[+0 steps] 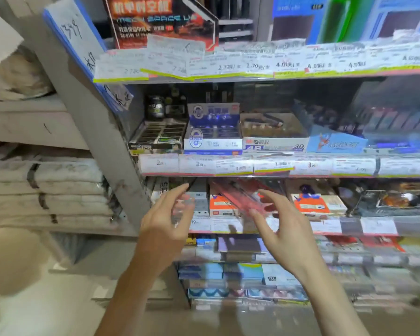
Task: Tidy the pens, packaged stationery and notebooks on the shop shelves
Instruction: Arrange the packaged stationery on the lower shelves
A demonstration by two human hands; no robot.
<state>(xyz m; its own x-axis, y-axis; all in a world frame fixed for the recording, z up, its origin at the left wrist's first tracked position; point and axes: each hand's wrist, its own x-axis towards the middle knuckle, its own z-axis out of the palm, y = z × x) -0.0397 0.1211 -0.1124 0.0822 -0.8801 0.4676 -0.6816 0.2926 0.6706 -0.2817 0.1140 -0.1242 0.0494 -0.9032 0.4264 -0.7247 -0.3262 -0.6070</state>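
Note:
A blurred packet of red pens in clear wrap hangs tilted in front of the third shelf. My right hand pinches its lower right end between thumb and fingertips. My left hand is raised just left of the packet with its fingers spread; blur hides whether they touch the wrap. Behind the packet stand orange-and-white stationery boxes and a grey box. Lower shelves hold stacked notebooks and blue packs.
Pen display boxes and a pencil tray fill the shelf above, with a price-label strip along its edge. A grey shelf upright slants down on the left. Bundled white paper stacks lie further left.

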